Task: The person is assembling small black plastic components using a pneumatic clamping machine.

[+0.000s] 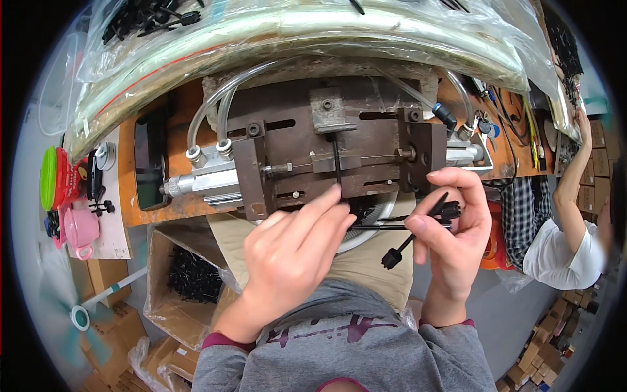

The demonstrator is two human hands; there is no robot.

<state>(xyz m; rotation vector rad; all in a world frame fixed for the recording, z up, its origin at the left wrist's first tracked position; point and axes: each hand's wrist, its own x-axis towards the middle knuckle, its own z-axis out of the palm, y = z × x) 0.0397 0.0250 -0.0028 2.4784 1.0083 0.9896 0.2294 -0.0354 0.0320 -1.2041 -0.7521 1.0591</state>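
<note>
In front of me, my left hand (294,258) reaches up to the lower end of a slim black plastic rod (337,157), its fingers closed on it. The rod stands lengthwise in the middle of a dark metal clamping fixture (274,140), below a small steel block (328,110). My right hand (460,232), off the fixture's right corner, grips several black plastic rods with knobbed, toothed ends (392,259) between thumb and fingers. They point in different directions. The left fingertips partly hide the end of the rod in the fixture.
Air cylinders (212,183) with clear hoses flank the fixture. A phone (151,160) lies left on the wooden bench. Black parts fill a cardboard box (160,287) below left; a plastic-covered tray edge (294,29) runs along the back. A pink cup (81,227) stands far left. Another person (562,251) sits right.
</note>
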